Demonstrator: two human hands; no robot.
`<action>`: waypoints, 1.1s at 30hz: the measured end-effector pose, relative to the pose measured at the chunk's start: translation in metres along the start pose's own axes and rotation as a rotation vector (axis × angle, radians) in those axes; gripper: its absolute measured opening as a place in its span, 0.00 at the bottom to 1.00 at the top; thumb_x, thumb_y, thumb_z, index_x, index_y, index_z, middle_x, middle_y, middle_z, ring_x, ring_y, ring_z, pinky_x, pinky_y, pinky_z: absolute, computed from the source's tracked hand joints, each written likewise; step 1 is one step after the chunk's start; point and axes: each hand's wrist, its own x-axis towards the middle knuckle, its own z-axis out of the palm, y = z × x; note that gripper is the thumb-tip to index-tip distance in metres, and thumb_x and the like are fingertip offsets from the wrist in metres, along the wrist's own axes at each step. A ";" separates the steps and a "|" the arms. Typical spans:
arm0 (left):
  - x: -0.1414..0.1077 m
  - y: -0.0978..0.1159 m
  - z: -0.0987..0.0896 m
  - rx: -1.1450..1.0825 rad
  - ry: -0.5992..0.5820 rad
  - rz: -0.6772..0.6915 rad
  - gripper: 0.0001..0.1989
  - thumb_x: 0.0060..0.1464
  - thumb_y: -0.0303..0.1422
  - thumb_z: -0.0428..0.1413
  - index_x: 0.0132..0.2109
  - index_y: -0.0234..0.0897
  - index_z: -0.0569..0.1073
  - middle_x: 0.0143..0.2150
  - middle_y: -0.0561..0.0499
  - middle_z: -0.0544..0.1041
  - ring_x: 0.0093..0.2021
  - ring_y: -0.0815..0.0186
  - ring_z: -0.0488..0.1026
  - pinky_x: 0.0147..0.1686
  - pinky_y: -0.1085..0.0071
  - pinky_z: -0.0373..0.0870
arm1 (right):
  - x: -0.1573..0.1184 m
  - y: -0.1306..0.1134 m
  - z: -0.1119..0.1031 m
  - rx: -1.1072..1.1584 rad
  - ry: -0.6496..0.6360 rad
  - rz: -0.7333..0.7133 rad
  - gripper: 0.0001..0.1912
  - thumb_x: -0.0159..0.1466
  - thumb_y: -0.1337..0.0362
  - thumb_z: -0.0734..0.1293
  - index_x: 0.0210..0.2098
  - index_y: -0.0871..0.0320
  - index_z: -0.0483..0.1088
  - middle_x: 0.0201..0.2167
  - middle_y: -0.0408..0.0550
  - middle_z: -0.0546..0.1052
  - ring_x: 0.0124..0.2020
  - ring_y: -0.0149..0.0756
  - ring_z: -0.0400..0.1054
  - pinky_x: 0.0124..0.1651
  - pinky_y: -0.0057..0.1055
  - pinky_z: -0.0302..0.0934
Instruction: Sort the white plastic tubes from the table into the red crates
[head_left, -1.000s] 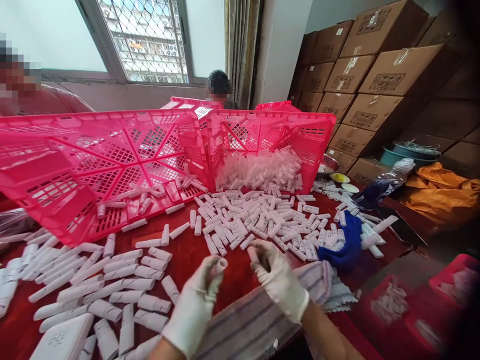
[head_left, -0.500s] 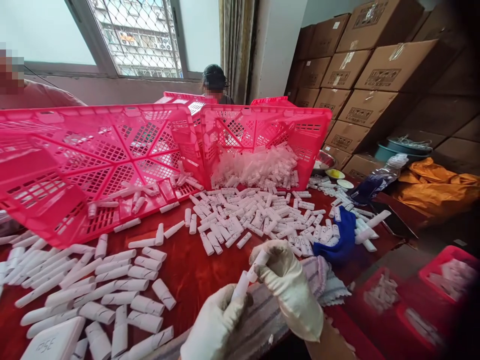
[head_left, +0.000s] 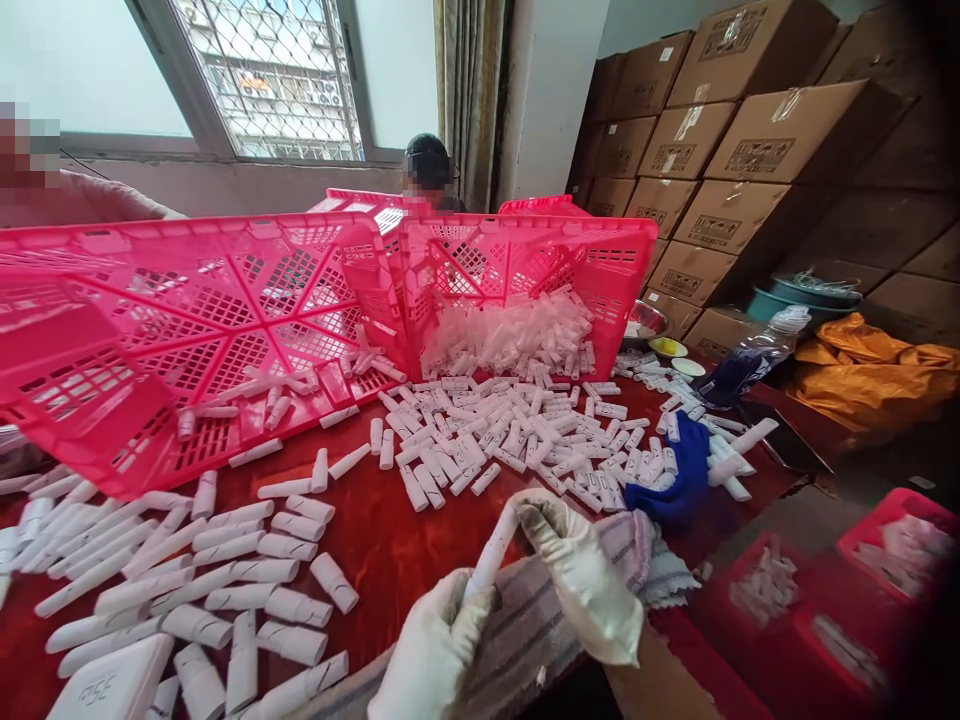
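Note:
Both my hands wear white gloves and meet over a striped towel point(head_left: 525, 640) at the near edge of a red table point(head_left: 390, 540). My left hand point(head_left: 435, 655) grips the lower end of a white plastic tube point(head_left: 491, 555). My right hand point(head_left: 585, 585) closes on the tube's upper end. Short white caps point(head_left: 502, 435) lie scattered ahead of my hands. Longer white tubes point(head_left: 202, 575) lie at the left.
Two pink crates point(head_left: 225, 320) point(head_left: 525, 270) are tipped on their sides, the right one spilling white parts. A blue cloth point(head_left: 679, 480), a bottle point(head_left: 757, 355), small bowls and stacked cartons point(head_left: 750, 150) are at the right. Two other people sit behind the crates.
My hands came together from apart: the piece in my right hand now sits in line on the tube held by my left, forming one long tube.

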 end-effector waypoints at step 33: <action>-0.011 0.005 0.039 -0.019 -0.095 0.010 0.25 0.49 0.56 0.51 0.36 0.38 0.72 0.29 0.49 0.73 0.33 0.62 0.70 0.33 0.71 0.66 | -0.039 -0.011 -0.029 -0.193 -0.320 -0.037 0.15 0.61 0.48 0.64 0.33 0.53 0.68 0.30 0.44 0.65 0.33 0.36 0.60 0.37 0.31 0.57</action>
